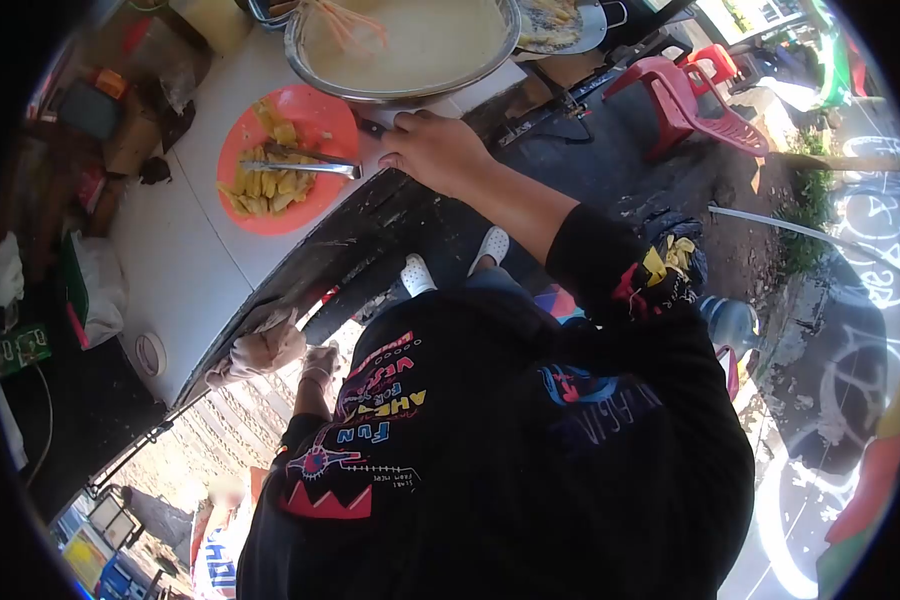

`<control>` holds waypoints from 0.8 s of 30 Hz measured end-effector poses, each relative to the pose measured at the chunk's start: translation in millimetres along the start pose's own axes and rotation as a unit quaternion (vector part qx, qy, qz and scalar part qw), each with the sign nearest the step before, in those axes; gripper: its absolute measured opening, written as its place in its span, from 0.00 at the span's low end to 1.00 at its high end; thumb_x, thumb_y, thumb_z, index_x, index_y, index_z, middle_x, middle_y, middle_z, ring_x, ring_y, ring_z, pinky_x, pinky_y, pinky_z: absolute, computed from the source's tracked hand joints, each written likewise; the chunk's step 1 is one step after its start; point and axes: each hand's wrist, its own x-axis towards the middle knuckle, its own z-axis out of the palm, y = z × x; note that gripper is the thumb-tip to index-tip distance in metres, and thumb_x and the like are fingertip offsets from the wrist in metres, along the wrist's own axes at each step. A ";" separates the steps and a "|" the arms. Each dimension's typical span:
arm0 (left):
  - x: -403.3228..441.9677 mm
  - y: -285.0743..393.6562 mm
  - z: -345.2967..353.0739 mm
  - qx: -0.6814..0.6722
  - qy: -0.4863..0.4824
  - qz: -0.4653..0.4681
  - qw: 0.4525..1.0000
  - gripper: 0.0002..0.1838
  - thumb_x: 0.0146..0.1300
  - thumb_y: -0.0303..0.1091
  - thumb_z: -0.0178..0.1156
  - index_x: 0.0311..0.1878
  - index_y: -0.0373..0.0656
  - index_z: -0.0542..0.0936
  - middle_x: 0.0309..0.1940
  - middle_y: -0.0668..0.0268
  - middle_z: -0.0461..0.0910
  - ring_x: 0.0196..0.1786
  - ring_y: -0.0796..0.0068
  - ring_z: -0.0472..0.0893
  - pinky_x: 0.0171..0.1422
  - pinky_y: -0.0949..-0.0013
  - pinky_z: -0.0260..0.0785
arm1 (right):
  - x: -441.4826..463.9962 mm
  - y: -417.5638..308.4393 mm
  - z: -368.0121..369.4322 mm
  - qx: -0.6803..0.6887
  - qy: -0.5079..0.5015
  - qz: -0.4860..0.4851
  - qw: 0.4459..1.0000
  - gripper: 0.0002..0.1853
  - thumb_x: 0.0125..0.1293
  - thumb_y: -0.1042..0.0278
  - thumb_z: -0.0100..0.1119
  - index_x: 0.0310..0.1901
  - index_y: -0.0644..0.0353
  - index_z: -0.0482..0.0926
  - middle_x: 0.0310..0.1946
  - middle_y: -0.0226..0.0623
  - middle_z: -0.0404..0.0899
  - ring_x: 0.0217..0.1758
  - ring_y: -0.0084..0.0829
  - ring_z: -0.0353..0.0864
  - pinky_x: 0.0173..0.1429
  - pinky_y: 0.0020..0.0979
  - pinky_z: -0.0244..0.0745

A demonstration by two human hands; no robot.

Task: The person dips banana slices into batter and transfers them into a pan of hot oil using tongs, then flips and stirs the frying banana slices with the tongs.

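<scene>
My right hand (435,150) rests at the counter's edge, its fingers curled round a dark handle (371,128) beside the plate; the rest of that item is hidden. An orange-red plate (329,212) holds cut yellow pieces (269,190), with metal tongs (310,167) lying across them. Lower left, my left hand (320,366) grips a brownish cloth (269,346) by the counter edge. Above the plate stands a large metal basin (407,92) of pale batter (430,45), with an orange whisk-like tool (345,25) in it.
A pan (592,28) with fried pieces is at the top, right of the basin. A tape roll (150,354) lies on the white counter (175,245). Red plastic chairs (660,95), a dark bag (678,245) and a water jug (730,322) stand to the right.
</scene>
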 end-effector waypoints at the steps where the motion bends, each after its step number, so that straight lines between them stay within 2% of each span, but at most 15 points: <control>1: 2.0 10.0 -5.4 0.057 -0.023 0.024 0.998 0.24 0.71 0.53 0.60 0.57 0.43 0.80 0.39 0.63 0.85 0.38 0.70 0.85 0.32 0.63 0.73 | 1.2 -1.2 3.2 0.005 0.004 0.015 1.000 0.14 0.65 0.58 0.63 0.46 0.55 0.75 0.48 0.38 0.79 0.49 0.43 0.83 0.47 0.42 0.81; 3: 2.9 23.8 -8.2 0.066 -0.020 0.082 0.994 0.24 0.71 0.53 0.60 0.56 0.42 0.80 0.38 0.64 0.85 0.38 0.71 0.85 0.34 0.63 0.73 | 2.9 -4.7 2.6 0.014 0.022 0.031 0.999 0.14 0.65 0.59 0.63 0.45 0.57 0.74 0.46 0.40 0.79 0.48 0.44 0.83 0.47 0.43 0.81; 5: 23.6 23.5 -0.7 0.019 -0.015 0.099 0.995 0.23 0.71 0.54 0.58 0.50 0.42 0.83 0.34 0.65 0.84 0.36 0.72 0.83 0.37 0.64 0.72 | 0.1 -13.5 -1.3 0.057 0.029 0.113 0.992 0.15 0.64 0.64 0.62 0.48 0.61 0.72 0.45 0.46 0.79 0.49 0.49 0.82 0.49 0.47 0.80; 6: 28.5 33.3 -2.9 0.041 -0.028 0.107 0.993 0.23 0.71 0.55 0.58 0.48 0.42 0.84 0.33 0.65 0.84 0.35 0.72 0.82 0.38 0.63 0.72 | -1.1 -14.5 -5.6 0.059 0.040 0.115 0.991 0.15 0.64 0.64 0.62 0.48 0.61 0.72 0.45 0.46 0.79 0.49 0.49 0.82 0.49 0.47 0.80; 8: 43.5 42.8 3.3 0.023 -0.041 0.117 0.992 0.23 0.72 0.55 0.58 0.44 0.41 0.84 0.32 0.65 0.84 0.34 0.71 0.81 0.39 0.63 0.72 | -9.0 -13.9 -15.4 0.126 -0.053 0.154 0.979 0.19 0.63 0.67 0.60 0.52 0.65 0.68 0.45 0.50 0.79 0.50 0.56 0.81 0.51 0.50 0.78; 11: 51.6 61.3 13.6 -0.014 -0.037 0.140 0.989 0.22 0.72 0.53 0.58 0.38 0.41 0.83 0.28 0.65 0.82 0.30 0.69 0.79 0.37 0.61 0.71 | -36.8 -8.3 -23.4 0.155 -0.071 0.161 0.972 0.22 0.62 0.69 0.59 0.54 0.66 0.65 0.47 0.54 0.78 0.51 0.58 0.81 0.53 0.52 0.77; 13: 25.2 91.2 10.4 0.074 -0.017 0.236 0.969 0.20 0.71 0.50 0.59 0.35 0.41 0.83 0.24 0.64 0.81 0.26 0.68 0.78 0.34 0.61 0.70 | -59.9 -8.7 -33.6 0.153 -0.086 0.183 0.967 0.25 0.59 0.73 0.61 0.57 0.68 0.64 0.49 0.56 0.78 0.52 0.57 0.82 0.53 0.49 0.79; 14: 9.3 106.1 9.6 0.170 0.015 0.339 0.925 0.20 0.71 0.48 0.60 0.31 0.40 0.83 0.22 0.64 0.80 0.24 0.67 0.78 0.32 0.61 0.70 | -73.0 -5.2 -33.2 0.185 -0.109 0.200 0.956 0.24 0.59 0.73 0.60 0.56 0.68 0.65 0.50 0.56 0.78 0.52 0.57 0.82 0.53 0.49 0.79; 15: -13.2 130.4 12.8 0.185 -0.001 0.244 0.952 0.19 0.71 0.46 0.59 0.33 0.39 0.84 0.24 0.62 0.81 0.26 0.68 0.82 0.34 0.62 0.72 | -91.9 1.3 -31.7 0.215 -0.127 0.228 0.941 0.23 0.60 0.74 0.59 0.56 0.67 0.66 0.51 0.57 0.77 0.53 0.58 0.82 0.53 0.49 0.79; 16: 20.9 107.4 13.7 0.137 -0.046 0.322 0.936 0.18 0.71 0.45 0.59 0.37 0.38 0.85 0.27 0.60 0.83 0.30 0.68 0.84 0.35 0.62 0.75 | -111.0 8.4 -23.8 0.224 -0.102 0.242 0.939 0.22 0.60 0.74 0.57 0.56 0.67 0.66 0.51 0.56 0.78 0.52 0.57 0.82 0.52 0.49 0.79; 17: 73.4 85.2 13.8 0.329 -0.025 0.377 0.866 0.20 0.72 0.47 0.58 0.42 0.37 0.85 0.30 0.58 0.85 0.33 0.67 0.85 0.36 0.61 0.76 | -129.7 16.4 -14.2 0.232 -0.073 0.260 0.934 0.22 0.60 0.75 0.56 0.57 0.66 0.67 0.50 0.56 0.78 0.52 0.57 0.82 0.52 0.49 0.79; 18: 91.7 119.6 29.2 0.358 -0.052 0.401 0.841 0.20 0.72 0.47 0.58 0.42 0.37 0.85 0.30 0.58 0.85 0.33 0.67 0.85 0.36 0.61 0.76 | -148.5 25.0 -6.9 0.225 -0.062 0.276 0.933 0.21 0.61 0.73 0.56 0.55 0.65 0.69 0.48 0.54 0.80 0.52 0.55 0.83 0.51 0.48 0.79; 20: 112.1 158.4 43.3 0.425 -0.073 0.435 0.791 0.21 0.72 0.48 0.58 0.42 0.37 0.85 0.30 0.57 0.85 0.33 0.66 0.85 0.36 0.60 0.76 | -194.3 46.2 -11.6 0.217 -0.029 0.322 0.921 0.19 0.61 0.70 0.57 0.54 0.65 0.72 0.46 0.52 0.81 0.52 0.54 0.83 0.51 0.47 0.79; 22: 115.1 171.4 25.8 0.484 -0.078 0.455 0.743 0.21 0.71 0.50 0.58 0.42 0.37 0.85 0.31 0.57 0.85 0.34 0.66 0.85 0.37 0.60 0.76 | -236.8 67.8 -22.3 0.240 -0.083 0.413 0.874 0.15 0.63 0.63 0.57 0.47 0.62 0.81 0.41 0.49 0.85 0.49 0.51 0.85 0.51 0.47 0.79; 24: 108.1 184.5 -1.9 0.535 -0.074 0.466 0.701 0.22 0.71 0.51 0.57 0.43 0.37 0.85 0.31 0.56 0.85 0.35 0.66 0.85 0.37 0.60 0.76 | -292.7 92.2 -5.7 0.238 -0.067 0.480 0.841 0.14 0.64 0.59 0.58 0.43 0.60 0.84 0.40 0.48 0.86 0.48 0.50 0.85 0.51 0.47 0.79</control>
